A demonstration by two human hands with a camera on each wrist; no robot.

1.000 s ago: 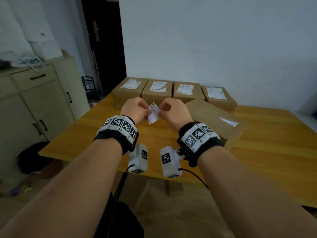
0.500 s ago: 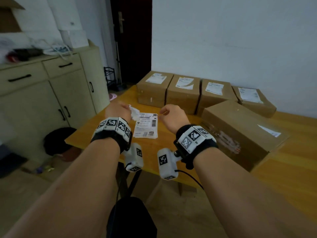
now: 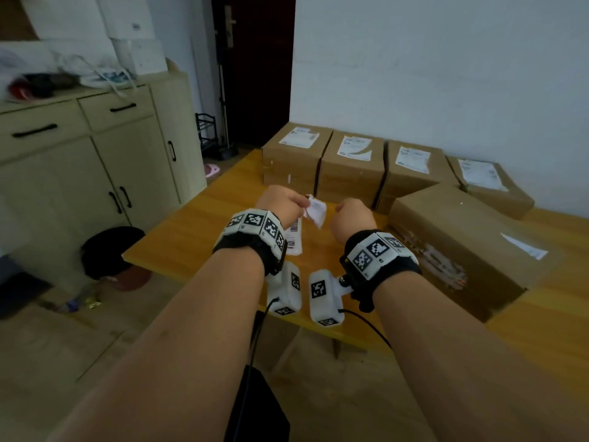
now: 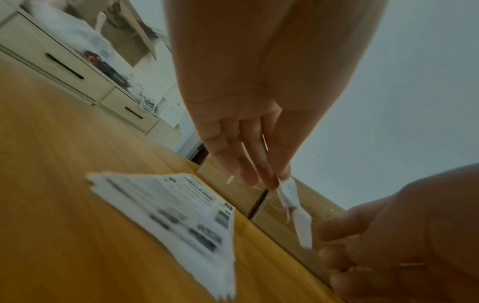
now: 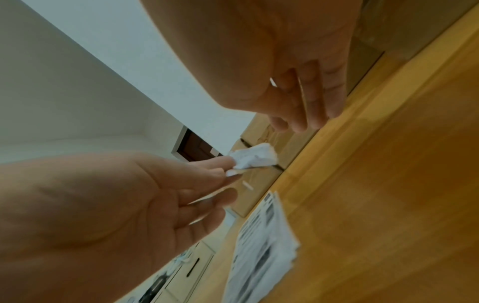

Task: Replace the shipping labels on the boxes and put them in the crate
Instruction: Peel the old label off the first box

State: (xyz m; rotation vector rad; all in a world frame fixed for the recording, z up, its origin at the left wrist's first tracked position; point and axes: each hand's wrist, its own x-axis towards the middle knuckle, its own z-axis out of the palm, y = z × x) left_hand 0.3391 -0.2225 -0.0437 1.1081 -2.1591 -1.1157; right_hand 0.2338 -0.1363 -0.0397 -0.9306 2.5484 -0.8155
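My left hand (image 3: 298,204) pinches a crumpled white scrap of label (image 3: 316,211) just above the table, over a flat stack of printed shipping labels (image 3: 294,239). The left wrist view shows the scrap (image 4: 291,192) hanging from my fingertips (image 4: 269,180) and the stack (image 4: 168,209) lying below. My right hand (image 3: 353,215) hovers a little to the right, fingers loosely curled and holding nothing; its fingers (image 5: 300,114) appear bare in the right wrist view. Beside it lies a large cardboard box (image 3: 462,237) with torn label residue (image 3: 433,263) on its side.
Several labelled cardboard boxes (image 3: 352,167) stand in a row against the white wall. The wooden table (image 3: 191,237) ends close to my wrists. A cream cabinet (image 3: 95,161) stands at the left, with a dark bin (image 3: 111,250) on the floor before it.
A second ago both hands held the crumpled scrap. My right hand has let go and drawn aside; the left keeps it. My view has swung left.
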